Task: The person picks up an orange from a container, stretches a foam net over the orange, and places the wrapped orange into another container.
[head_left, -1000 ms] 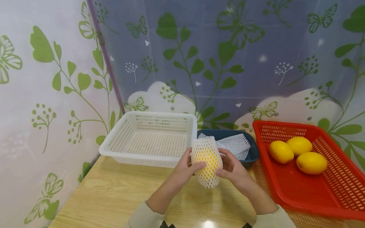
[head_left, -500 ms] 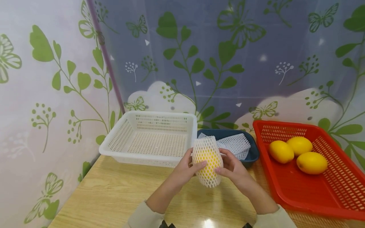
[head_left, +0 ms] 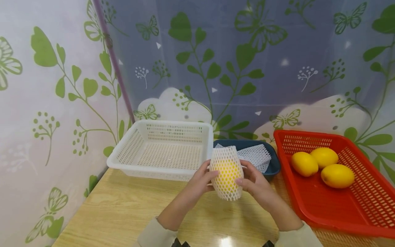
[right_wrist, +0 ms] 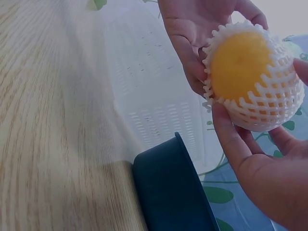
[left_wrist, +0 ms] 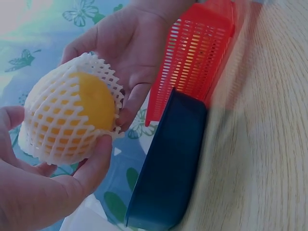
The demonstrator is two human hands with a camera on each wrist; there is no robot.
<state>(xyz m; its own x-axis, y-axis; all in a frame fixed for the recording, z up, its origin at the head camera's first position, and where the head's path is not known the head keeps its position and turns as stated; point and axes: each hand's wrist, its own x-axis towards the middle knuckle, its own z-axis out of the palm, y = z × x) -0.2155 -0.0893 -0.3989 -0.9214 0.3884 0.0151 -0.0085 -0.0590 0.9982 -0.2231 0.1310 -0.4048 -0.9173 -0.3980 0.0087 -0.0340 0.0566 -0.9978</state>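
A yellow lemon (right_wrist: 240,65) sits inside a white foam net sleeve (head_left: 227,178), held above the table in front of the baskets. My left hand (head_left: 199,181) grips the sleeve from the left, its thumb on the near face. From the other side my right hand (head_left: 257,187) holds it, thumb also on the net. Both wrist views show the lemon's end bare at the sleeve's lower opening, while the rest lies under the mesh. Behind the hands, a dark blue bin (head_left: 273,168) contains more white net sleeves (head_left: 254,156).
A white plastic basket (head_left: 160,173) stands back left on the wooden table (head_left: 123,206). To the right, a red basket (head_left: 324,209) contains three lemons (head_left: 337,176). Patterned curtain (head_left: 197,68) hangs close behind the containers.
Both hands have shifted the sleeved lemon slightly to the right and up, and it tilts a little more. The left thumb has moved a little on the net. The containers stay put.
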